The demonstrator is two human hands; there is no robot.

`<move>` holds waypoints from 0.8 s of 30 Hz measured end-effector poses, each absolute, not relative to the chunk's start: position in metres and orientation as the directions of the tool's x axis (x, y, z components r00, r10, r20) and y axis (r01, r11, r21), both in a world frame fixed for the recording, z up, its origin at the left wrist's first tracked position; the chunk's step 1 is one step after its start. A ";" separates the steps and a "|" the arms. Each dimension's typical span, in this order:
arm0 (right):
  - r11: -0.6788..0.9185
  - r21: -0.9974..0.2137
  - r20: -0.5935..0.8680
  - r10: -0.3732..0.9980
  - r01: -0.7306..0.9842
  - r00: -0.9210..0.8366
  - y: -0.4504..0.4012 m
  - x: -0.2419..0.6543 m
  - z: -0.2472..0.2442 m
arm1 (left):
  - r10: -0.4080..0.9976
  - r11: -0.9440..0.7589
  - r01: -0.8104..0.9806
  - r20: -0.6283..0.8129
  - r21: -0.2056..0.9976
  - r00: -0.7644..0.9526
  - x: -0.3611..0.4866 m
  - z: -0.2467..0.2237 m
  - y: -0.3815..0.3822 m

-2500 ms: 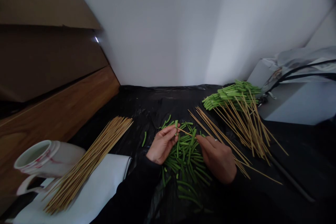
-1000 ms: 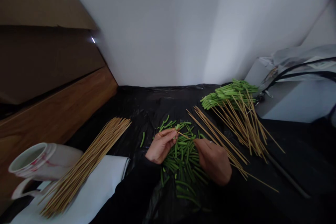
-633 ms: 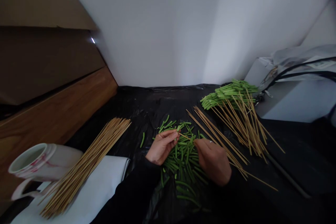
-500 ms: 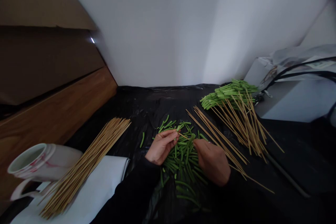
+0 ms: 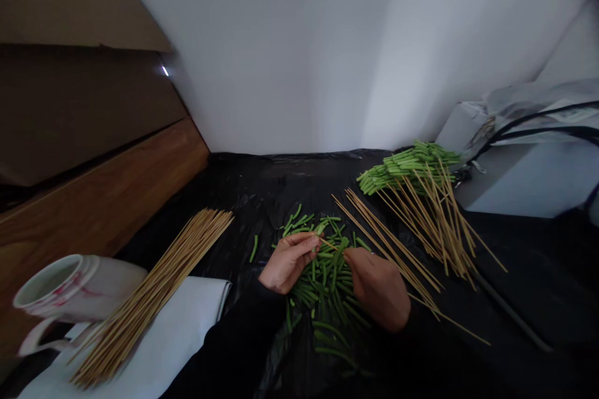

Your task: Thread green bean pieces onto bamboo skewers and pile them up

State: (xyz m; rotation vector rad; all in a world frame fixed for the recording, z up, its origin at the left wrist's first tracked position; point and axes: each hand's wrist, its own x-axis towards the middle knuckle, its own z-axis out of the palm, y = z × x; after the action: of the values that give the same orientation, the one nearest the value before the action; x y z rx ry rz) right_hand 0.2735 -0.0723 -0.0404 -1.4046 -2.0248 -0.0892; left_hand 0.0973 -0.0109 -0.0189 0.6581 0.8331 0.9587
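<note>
Over a loose pile of cut green bean pieces [image 5: 322,274], my two hands work close together. My left hand [image 5: 291,260] is closed, thumb and fingers pinching a green bean piece [image 5: 321,227]. A thin bamboo skewer [image 5: 328,243] runs from those fingertips toward my right hand [image 5: 380,287], whose curled fingers grip it. Another green piece [image 5: 344,243] shows beside the right fingertips; whether it is on the skewer I cannot tell. The far part of the skewer is hidden behind the right hand.
A thick bundle of bare skewers [image 5: 159,293] lies at left across a white sheet [image 5: 187,312], by a mug on its side [image 5: 93,287]. At right are loose skewers [image 5: 393,243] and a stack of skewered beans [image 5: 412,165]. Black plastic [image 5: 253,184] covers the surface.
Almost nothing differs. Both hands keep the same place and grip, with only a very slight shift at the fingertips.
</note>
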 end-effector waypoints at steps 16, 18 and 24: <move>0.399 -0.365 0.513 0.840 0.841 -0.176 -0.075 0.269 -0.036 | 0.876 0.464 -0.419 -0.333 0.780 0.350 0.097 -0.016 -0.011; 0.401 -0.366 0.521 0.836 0.840 -0.172 -0.075 0.268 -0.037 | 0.873 0.466 -0.413 -0.330 0.783 0.360 0.097 -0.017 -0.011; 0.414 -0.382 0.526 0.833 0.826 -0.174 -0.075 0.267 -0.040 | 0.868 0.461 -0.394 -0.313 0.795 0.385 0.099 -0.017 -0.013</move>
State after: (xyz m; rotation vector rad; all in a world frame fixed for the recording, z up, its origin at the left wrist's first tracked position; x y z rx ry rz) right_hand 0.2672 -0.0745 -0.0402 -1.4041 -1.9881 0.0124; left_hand 0.0988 -0.0131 -0.0172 0.6897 0.8088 0.8902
